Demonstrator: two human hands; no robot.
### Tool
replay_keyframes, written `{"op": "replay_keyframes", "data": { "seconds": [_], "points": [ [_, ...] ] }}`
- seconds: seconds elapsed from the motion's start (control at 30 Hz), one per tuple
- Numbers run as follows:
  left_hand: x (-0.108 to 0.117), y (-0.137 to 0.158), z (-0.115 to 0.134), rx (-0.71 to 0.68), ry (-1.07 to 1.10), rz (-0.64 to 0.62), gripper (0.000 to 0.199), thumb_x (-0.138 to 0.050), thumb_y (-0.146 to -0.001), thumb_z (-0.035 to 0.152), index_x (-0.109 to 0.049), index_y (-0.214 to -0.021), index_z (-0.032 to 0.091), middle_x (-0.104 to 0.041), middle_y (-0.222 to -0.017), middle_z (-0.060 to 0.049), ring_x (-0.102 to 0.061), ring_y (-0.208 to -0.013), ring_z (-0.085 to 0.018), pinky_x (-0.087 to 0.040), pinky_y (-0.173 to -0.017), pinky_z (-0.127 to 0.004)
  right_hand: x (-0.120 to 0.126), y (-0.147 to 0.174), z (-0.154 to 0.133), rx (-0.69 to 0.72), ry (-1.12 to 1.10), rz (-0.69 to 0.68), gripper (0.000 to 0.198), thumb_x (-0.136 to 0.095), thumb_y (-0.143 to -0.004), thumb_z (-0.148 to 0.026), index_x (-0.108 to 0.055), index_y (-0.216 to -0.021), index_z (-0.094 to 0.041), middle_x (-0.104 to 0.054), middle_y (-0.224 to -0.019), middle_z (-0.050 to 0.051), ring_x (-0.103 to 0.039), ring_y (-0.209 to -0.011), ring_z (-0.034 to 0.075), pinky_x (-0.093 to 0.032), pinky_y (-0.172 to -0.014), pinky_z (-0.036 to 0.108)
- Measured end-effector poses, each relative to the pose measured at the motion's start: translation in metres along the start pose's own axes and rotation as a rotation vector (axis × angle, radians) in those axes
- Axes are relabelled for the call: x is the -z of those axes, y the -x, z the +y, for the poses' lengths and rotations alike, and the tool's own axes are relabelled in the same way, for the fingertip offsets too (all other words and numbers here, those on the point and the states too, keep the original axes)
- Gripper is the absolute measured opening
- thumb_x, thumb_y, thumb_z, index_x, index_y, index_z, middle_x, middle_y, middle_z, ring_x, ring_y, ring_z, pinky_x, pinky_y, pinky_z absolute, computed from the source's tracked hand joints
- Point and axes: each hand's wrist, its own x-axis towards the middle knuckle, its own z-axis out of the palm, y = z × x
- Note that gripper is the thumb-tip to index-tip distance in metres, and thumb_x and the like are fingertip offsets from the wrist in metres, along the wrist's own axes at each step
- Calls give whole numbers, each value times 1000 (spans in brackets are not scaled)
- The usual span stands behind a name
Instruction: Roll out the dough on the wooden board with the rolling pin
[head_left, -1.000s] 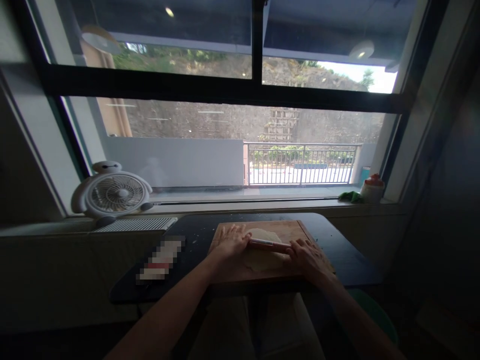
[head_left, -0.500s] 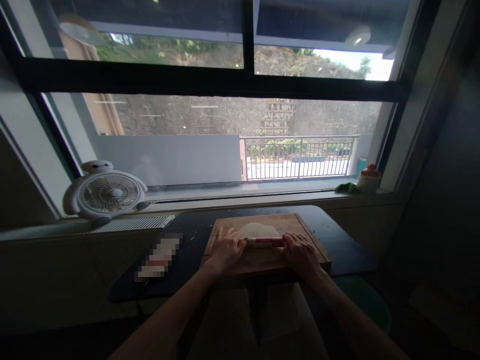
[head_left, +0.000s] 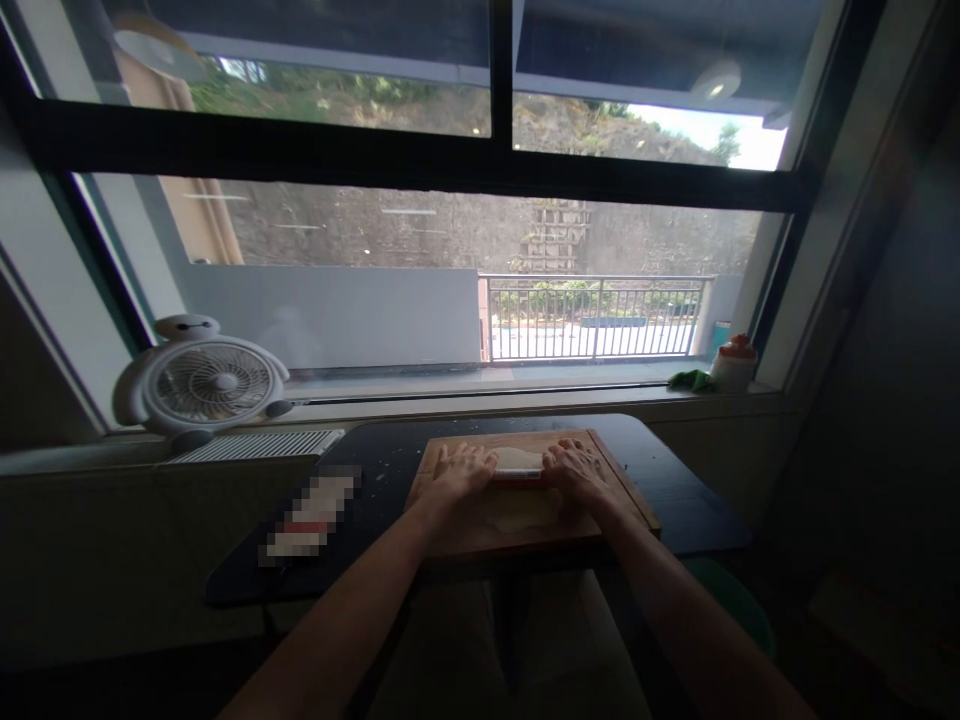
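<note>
Spanning both hands: one slim rolling pin (head_left: 517,475), pale with a reddish stripe, lying crosswise on a sheet of dough (head_left: 523,508). Left hand (head_left: 465,470): over the pin's left end, fingers reaching forward. Right hand (head_left: 576,468): over the right end, likewise. Whether either hand closes around the pin beneath cannot be told. Hands at opposite ends presumably keep pressure even and leave the middle free; dough shows on both the near and far sides of it. Wooden board (head_left: 628,500), one: under the dough, near the bench's front edge, probably for easy reach and to keep the dough off the dark bench (head_left: 697,505). Blurred item (head_left: 311,515), one, unidentifiable: on the bench left of the board, apart from the working area. White fan (head_left: 217,385), one: by the window at left, facing inward, perhaps for air. Bottle (head_left: 733,365) and green cloth (head_left: 691,380): on the right-hand sill, out of the way.
</note>
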Motion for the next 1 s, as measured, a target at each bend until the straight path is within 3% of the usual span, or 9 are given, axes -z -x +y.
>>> {"op": "replay_keyframes", "data": {
  "seconds": [0.13, 0.33, 0.5, 0.63, 0.87, 1.0],
  "points": [
    [-3, 20, 1, -10, -13, 60, 52, -18, -92, 46, -54, -121, 21, -51, -133, -7, -34, -130, -27, -12, -107, -53, -2, 18, -6, -42, -13, 57, 39, -30, -94, -37, -61, -108, -19, -54, -121, 12, -41, -118, 23, -26, -97, 37],
    [-12, 74, 4, -122, -9, 265, 53, -19, -92, 47, -55, -119, 19, -53, -130, -6, -35, -130, -23, -15, -111, -40, -5, 64, -16, -40, -57, 172, 45, -26, -95, -40, -52, -124, -17, -51, -130, 11, -39, -123, 21, -22, -102, 35],
    [-20, 92, 7, -120, 0, 307, 50, -20, -93, 46, -58, -115, 22, -58, -123, -5, -38, -128, -23, -14, -111, -40, -9, 85, -18, -28, -47, 221, 48, -26, -94, -41, -48, -128, -16, -47, -134, 12, -34, -128, 22, -19, -105, 37],
    [-19, 77, 7, -141, -17, 328, 52, -18, -93, 45, -61, -108, 20, -60, -120, -7, -40, -126, -24, -16, -110, -39, -9, 68, -17, -31, -49, 197, 47, -24, -95, -43, -54, -121, -18, -49, -131, 10, -36, -125, 21, -17, -105, 36],
    [-8, 18, 0, 9, -4, 171, 46, -25, -91, 42, -59, -113, 20, -59, -122, -8, -45, -121, -25, -26, -103, -44, -10, 1, -14, -88, -49, 88, 47, -25, -94, -44, -65, -91, -20, -64, -103, 9, -51, -103, 20, -31, -91, 35],
    [-6, 15, 1, 16, -7, 170, 44, -30, -90, 43, -60, -111, 19, -60, -121, -9, -44, -121, -26, -28, -102, -45, -11, -1, -15, -98, -56, 100, 47, -24, -94, -42, -65, -89, -20, -64, -101, 9, -51, -101, 20, -32, -89, 34]
  ]
}}
